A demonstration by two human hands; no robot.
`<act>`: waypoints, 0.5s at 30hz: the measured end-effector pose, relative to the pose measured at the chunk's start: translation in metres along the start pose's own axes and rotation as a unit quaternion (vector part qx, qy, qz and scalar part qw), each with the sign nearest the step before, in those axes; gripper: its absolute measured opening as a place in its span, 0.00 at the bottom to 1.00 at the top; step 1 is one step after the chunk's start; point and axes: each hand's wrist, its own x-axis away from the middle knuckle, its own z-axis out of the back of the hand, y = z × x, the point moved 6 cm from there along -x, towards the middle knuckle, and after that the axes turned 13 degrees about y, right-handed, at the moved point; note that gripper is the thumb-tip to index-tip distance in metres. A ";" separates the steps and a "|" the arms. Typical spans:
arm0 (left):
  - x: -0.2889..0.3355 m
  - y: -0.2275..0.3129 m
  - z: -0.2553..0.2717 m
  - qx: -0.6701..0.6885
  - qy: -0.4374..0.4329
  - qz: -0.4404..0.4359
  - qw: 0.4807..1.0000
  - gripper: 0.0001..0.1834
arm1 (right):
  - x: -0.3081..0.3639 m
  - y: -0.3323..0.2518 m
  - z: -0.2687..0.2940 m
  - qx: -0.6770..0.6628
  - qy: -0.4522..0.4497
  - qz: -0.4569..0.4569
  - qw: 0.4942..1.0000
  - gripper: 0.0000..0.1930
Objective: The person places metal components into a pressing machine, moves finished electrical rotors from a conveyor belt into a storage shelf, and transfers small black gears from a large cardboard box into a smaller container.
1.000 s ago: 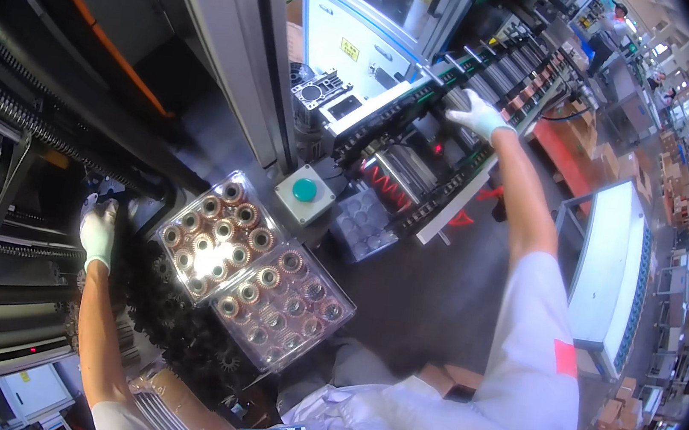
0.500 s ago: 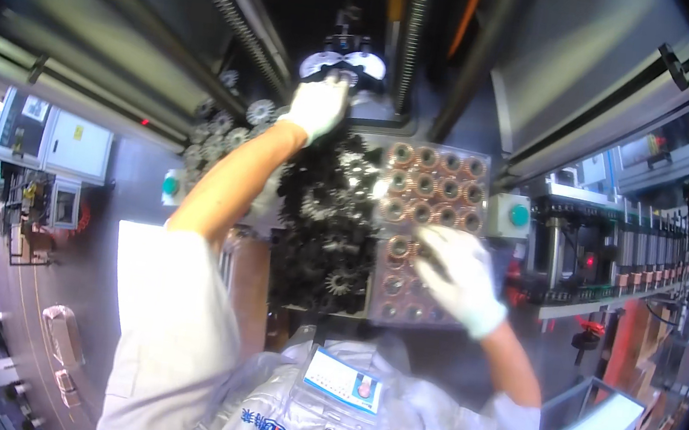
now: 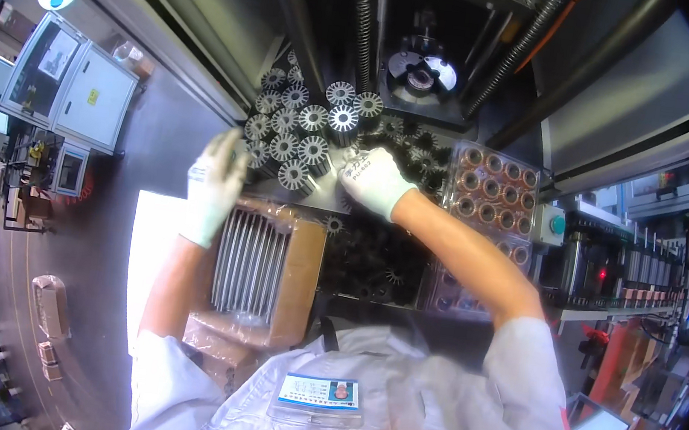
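Observation:
My left hand (image 3: 217, 178), in a white glove, is raised at the left edge of the stacked metal rotor cores (image 3: 282, 147). Its fingers stretch forward, slightly apart and a little blurred, with nothing seen in them. My right hand (image 3: 376, 183), gloved too, reaches across to the right side of the cores. Its fingers curl down beside a bright metal surface; their tips are hidden, so what they hold cannot be made out. The cores stand upright in rows, with slotted round tops. Beyond them is the press fixture (image 3: 420, 78), with two pale curved plates around a round part.
Clear trays of copper-coloured rings (image 3: 489, 190) lie right, next to a green push button (image 3: 557, 225). Dark toothed parts (image 3: 378, 258) fill the middle. A cardboard box (image 3: 300, 270) of metal shafts (image 3: 251, 264) stands near me. Dark posts (image 3: 586, 68) and springs frame the press.
My left hand has left the press fixture and come back to the left of the cores. My right hand has moved from the ring trays leftward to the cores. The view has shifted left.

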 end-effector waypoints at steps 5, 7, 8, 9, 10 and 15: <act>0.047 0.014 -0.032 -0.020 -0.090 -0.176 0.980 0.24 | -0.007 -0.005 0.011 -0.024 0.036 0.005 0.999 0.08; 0.053 0.014 -0.045 -0.036 -0.084 -0.180 0.979 0.25 | -0.009 -0.004 0.019 -0.060 -0.031 -0.042 0.997 0.07; 0.052 0.017 -0.047 -0.038 -0.077 -0.194 0.977 0.25 | -0.007 -0.003 0.007 0.000 -0.046 -0.059 0.997 0.07; 0.052 0.020 -0.049 -0.041 -0.070 -0.208 0.975 0.25 | -0.006 -0.002 0.005 0.001 -0.044 -0.063 0.997 0.07; 0.052 0.021 -0.050 -0.040 -0.071 -0.212 0.974 0.25 | -0.008 -0.005 0.010 0.002 -0.041 -0.060 0.997 0.07; 0.048 0.028 -0.060 -0.023 -0.074 -0.244 0.967 0.25 | 0.001 0.001 0.012 -0.052 -0.043 -0.146 0.987 0.07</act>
